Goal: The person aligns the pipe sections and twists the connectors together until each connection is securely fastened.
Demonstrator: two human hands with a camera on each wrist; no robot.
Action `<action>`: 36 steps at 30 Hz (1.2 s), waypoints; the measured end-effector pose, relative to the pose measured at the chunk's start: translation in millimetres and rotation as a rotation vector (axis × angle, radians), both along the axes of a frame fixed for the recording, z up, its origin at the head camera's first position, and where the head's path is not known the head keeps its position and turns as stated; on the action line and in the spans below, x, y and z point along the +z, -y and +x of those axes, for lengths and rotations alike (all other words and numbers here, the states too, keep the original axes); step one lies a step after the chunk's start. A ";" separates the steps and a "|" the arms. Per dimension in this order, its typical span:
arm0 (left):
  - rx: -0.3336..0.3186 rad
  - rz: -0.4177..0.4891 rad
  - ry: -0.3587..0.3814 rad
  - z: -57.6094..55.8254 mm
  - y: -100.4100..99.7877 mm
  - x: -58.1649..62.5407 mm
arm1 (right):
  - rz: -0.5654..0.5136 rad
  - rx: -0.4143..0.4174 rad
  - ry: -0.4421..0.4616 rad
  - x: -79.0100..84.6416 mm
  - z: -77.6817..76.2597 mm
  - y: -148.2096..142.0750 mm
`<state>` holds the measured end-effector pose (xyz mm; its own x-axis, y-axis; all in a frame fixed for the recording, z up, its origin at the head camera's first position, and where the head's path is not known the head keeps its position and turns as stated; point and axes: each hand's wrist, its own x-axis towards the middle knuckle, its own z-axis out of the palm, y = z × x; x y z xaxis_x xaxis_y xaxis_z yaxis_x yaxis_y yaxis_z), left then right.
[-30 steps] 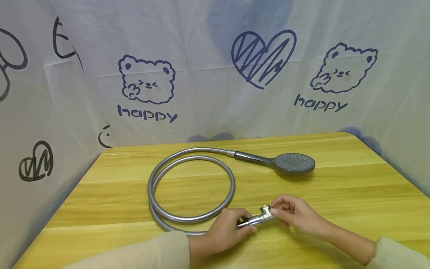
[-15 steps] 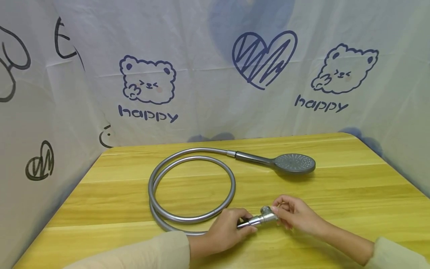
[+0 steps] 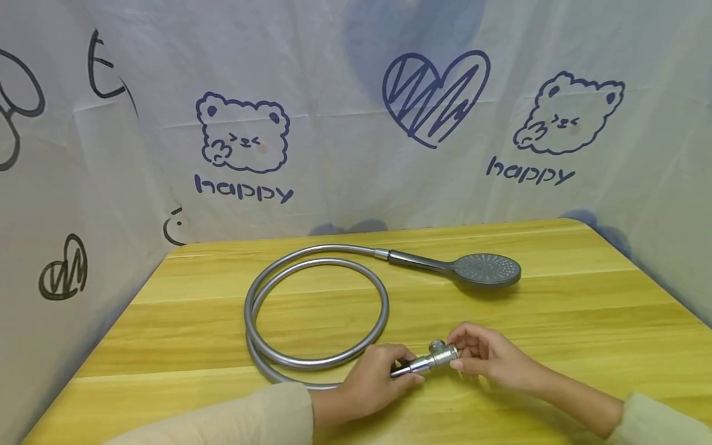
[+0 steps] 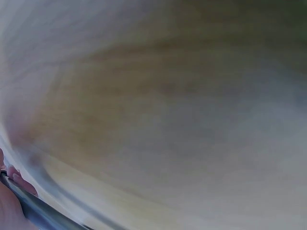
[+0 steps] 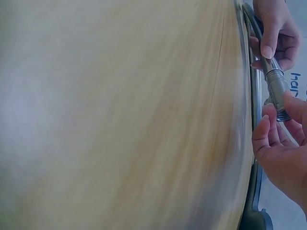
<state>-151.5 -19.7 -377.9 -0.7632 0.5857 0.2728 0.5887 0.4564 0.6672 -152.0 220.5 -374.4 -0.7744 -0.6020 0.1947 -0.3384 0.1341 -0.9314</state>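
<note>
A grey shower hose (image 3: pixel 248 315) lies looped on the wooden table, its far end joined to a dark grey shower head (image 3: pixel 487 270). My left hand (image 3: pixel 378 380) grips the hose's near end just behind its chrome nut. On that nut sits a short chrome fitting (image 3: pixel 443 356) with a round side knob. Thumb and fingertips of my right hand (image 3: pixel 492 358) hold the fitting's free end. From the right wrist view, a threaded end of the fitting (image 5: pixel 278 91) shows between that thumb and the fingers. The left wrist view catches only part of the dark hose (image 4: pixel 38 208) and some fingertips.
The yellow wood-grain table (image 3: pixel 183 346) reaches back to a white cloth backdrop (image 3: pixel 345 154) printed with bears and hearts. Cloth also hangs along the left and right sides. The shower head lies beyond my right hand.
The fitting has turned about the hose's axis, its side knob rolling away from me. My right thumb and fingers have shifted around its end. My left hand stays put.
</note>
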 end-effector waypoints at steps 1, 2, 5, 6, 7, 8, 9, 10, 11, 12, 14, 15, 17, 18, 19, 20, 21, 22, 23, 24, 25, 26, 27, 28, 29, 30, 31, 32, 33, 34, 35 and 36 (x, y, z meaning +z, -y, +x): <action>0.000 0.001 0.001 0.0 0.0 -0.1 | 0.003 -0.003 -0.001 -0.3 -0.1 0.0; 0.001 0.002 0.000 0.0 0.0 -0.3 | 0.005 -0.006 -0.002 -0.5 -0.3 0.0; 0.001 0.003 -0.005 -0.1 0.0 -1.0 | 0.010 -0.009 0.002 -1.0 -0.6 -0.2; 0.000 0.003 -0.008 0.0 0.0 -1.2 | 0.010 -0.009 0.006 -1.2 -0.7 -0.3; -0.001 0.003 -0.010 0.0 -0.1 -1.5 | 0.009 -0.008 0.010 -1.3 -0.8 -0.5; -0.001 0.002 -0.013 0.1 -0.1 -1.8 | 0.009 -0.006 0.014 -1.6 -0.8 -0.6; -0.002 0.002 -0.016 0.1 -0.2 -2.0 | 0.007 -0.003 0.017 -1.7 -0.7 -0.7; -0.002 0.002 -0.017 0.1 -0.3 -2.3 | 0.006 0.000 0.021 -1.9 -0.7 -0.8; -0.003 0.002 -0.020 0.2 -0.3 -2.5 | 0.006 -0.001 0.022 -2.1 -0.6 -0.9; -0.002 0.002 -0.023 0.2 -0.4 -2.7 | 0.009 -0.002 0.022 -2.3 -0.6 -0.8; -0.002 0.003 -0.030 0.0 -0.4 -3.2 | 0.015 -0.004 0.021 -2.5 -0.4 -0.8; -0.002 0.003 -0.032 -0.1 -0.5 -3.4 | 0.021 -0.008 0.020 -2.5 -0.3 -0.8; -0.002 0.002 -0.034 -0.4 -0.6 -3.8 | 0.028 -0.010 0.018 -2.6 -0.3 -0.8; -0.002 0.001 -0.033 -0.7 -0.7 -3.9 | 0.030 -0.010 0.016 -2.7 -0.3 -0.9; -0.003 0.000 -0.030 -0.8 -0.8 -3.9 | 0.029 -0.007 0.017 -2.7 -0.3 -1.0; -0.004 0.000 -0.026 -0.8 -0.8 -4.0 | 0.029 -0.005 0.016 -2.9 -0.4 -1.1; -0.003 -0.003 -0.022 -0.7 -0.9 -4.1 | 0.029 -0.003 0.017 -3.0 -0.4 -1.2; -0.003 -0.005 -0.019 -0.7 -1.0 -4.3 | 0.027 0.001 0.018 -3.2 -0.5 -1.3; -0.003 -0.006 -0.018 -0.7 -1.0 -4.3 | 0.028 0.001 0.020 -3.4 -0.5 -1.4; -0.003 -0.007 -0.017 -0.7 -1.1 -4.5 | 0.028 0.001 0.025 -3.5 -0.6 -1.6; -0.004 -0.007 -0.017 -0.6 -1.1 -4.6 | 0.030 0.001 0.029 -3.6 -0.6 -1.7; -0.005 -0.007 -0.018 -0.6 -1.1 -4.7 | 0.033 0.000 0.033 -3.8 -0.5 -1.8; -0.005 -0.006 -0.020 -0.7 -1.1 -4.8 | 0.033 0.000 0.038 -4.0 -0.6 -1.8; -0.006 -0.006 -0.022 -0.7 -1.2 -5.0 | 0.034 0.001 0.041 -4.2 -0.6 -1.8; -0.007 -0.006 -0.026 -0.8 -1.2 -5.1 | 0.036 -0.001 0.043 -4.4 -0.6 -1.8; -0.007 -0.006 -0.028 -0.8 -1.2 -5.3 | 0.040 -0.003 0.043 -4.6 -0.5 -1.6; -0.008 -0.006 -0.030 -0.8 -1.2 -5.4 | 0.044 -0.006 0.044 -4.7 -0.5 -1.4; -0.008 -0.005 -0.031 -0.8 -1.1 -5.5 | 0.050 -0.013 0.045 -4.7 -0.4 -1.1; -0.007 -0.006 -0.034 -0.8 -1.1 -5.5 | 0.057 -0.021 0.047 -4.6 -0.4 -0.7; -0.006 -0.008 -0.035 -0.8 -1.1 -5.5 | 0.066 -0.031 0.049 -4.5 -0.3 -0.3; -0.006 -0.008 -0.035 -0.9 -1.0 -5.5 | 0.076 -0.041 0.052 -4.3 -0.3 0.2; -0.006 -0.008 -0.035 -0.9 -1.0 -5.3 | 0.085 -0.049 0.056 -4.1 -0.3 0.5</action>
<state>-152.4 -18.7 -383.2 -0.7502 0.5922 0.2943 0.6139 0.4583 0.6427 -152.3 219.9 -378.5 -0.8116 -0.5756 0.1004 -0.2774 0.2284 -0.9332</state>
